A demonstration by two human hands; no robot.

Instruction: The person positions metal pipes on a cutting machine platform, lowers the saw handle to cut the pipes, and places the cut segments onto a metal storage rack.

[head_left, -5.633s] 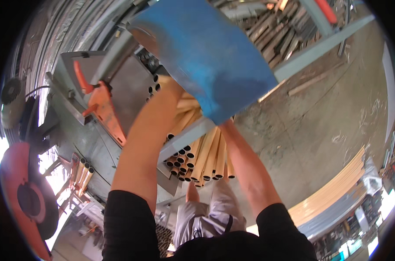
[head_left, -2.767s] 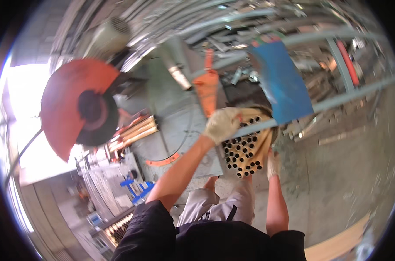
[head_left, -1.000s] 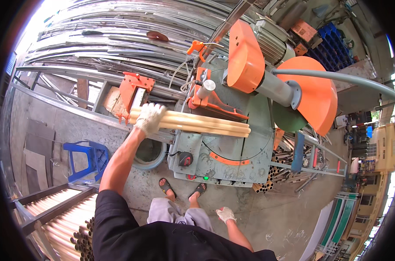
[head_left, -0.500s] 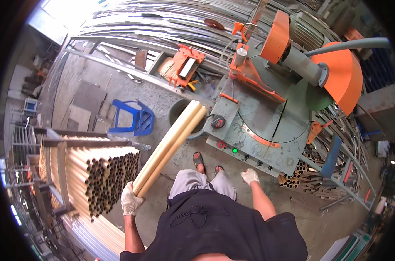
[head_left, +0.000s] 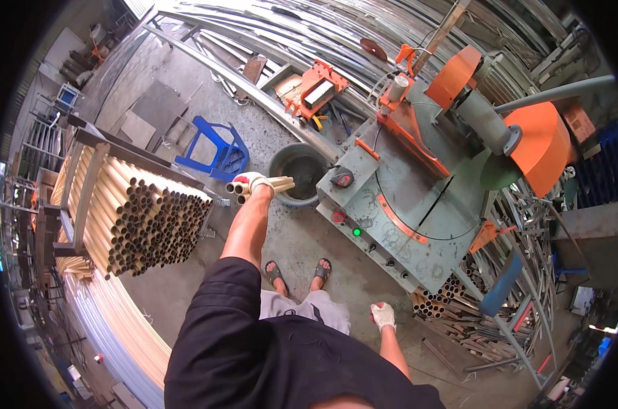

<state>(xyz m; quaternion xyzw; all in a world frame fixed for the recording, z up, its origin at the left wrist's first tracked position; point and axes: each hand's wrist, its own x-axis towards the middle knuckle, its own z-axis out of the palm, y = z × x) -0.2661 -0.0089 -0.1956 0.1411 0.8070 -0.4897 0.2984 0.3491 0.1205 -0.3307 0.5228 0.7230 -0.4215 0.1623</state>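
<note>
My left hand (head_left: pixel 253 181), in a white work glove, grips a small bundle of pale cream tubes (head_left: pixel 282 183). Their open ends face left, and the other ends point toward a round tub (head_left: pixel 302 202) with dark contents. Along my right side hangs my right hand (head_left: pixel 382 315), also gloved, fingers curled in with nothing visible in them. In front of me to the right stands a cut-off saw with a grey-green table (head_left: pixel 408 204) and an orange blade guard (head_left: pixel 539 140). A red and black tape measure (head_left: pixel 342 178) lies on its near left corner.
A rack (head_left: pixel 91 191) of many stacked cream tubes (head_left: pixel 162 228) is at left, with long pale bars (head_left: pixel 128 313) below. A blue plastic stool (head_left: pixel 217 150) stands beyond it. Long metal profiles and an orange clamp-like device (head_left: pixel 317 88) lie beyond. Offcuts (head_left: pixel 472 334) lie under the saw.
My left hand has swung forward and inward with the tubes, from beside the rack to near the tub. The tubes now point away and look shorter. My right hand stays low, fingers curled.
</note>
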